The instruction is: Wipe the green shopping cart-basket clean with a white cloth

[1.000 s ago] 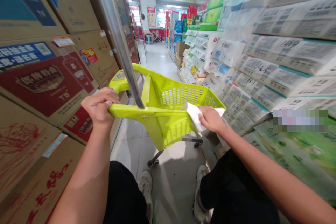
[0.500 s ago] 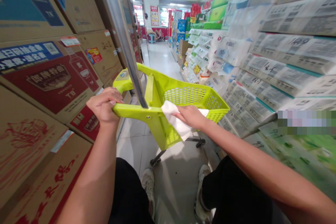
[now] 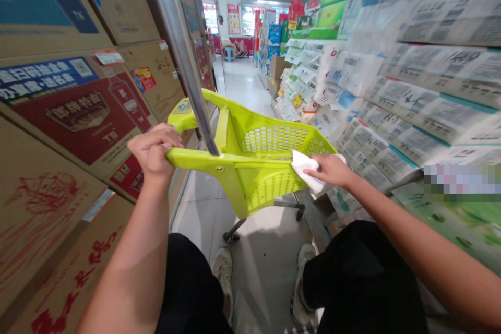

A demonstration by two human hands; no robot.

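Observation:
A lime-green shopping cart (image 3: 230, 164) with a perforated basket stands in front of me, a metal pole (image 3: 188, 52) rising from its frame. My left hand (image 3: 154, 148) is wrapped round the cart's handle at the left. Over at the basket's far right end, my right hand (image 3: 329, 169) presses a white cloth (image 3: 307, 169) against the top rim. The cloth drapes over the rim and hangs down the outer side. Part of it is hidden under my fingers. No goods show in the visible part of the basket.
Stacked cardboard cartons (image 3: 94, 115) line the left side closely. Piled packs of tissue paper (image 3: 422, 94) rise on the right, near my right arm. Ahead, a tiled aisle (image 3: 246, 81) runs toward a blue stool (image 3: 229, 53). My shoes (image 3: 223, 271) are just behind the cart wheels.
My right hand has slid the white cloth along the basket's rim, rightward toward its far end. My left hand keeps its hold on the handle. The view has shifted slightly.

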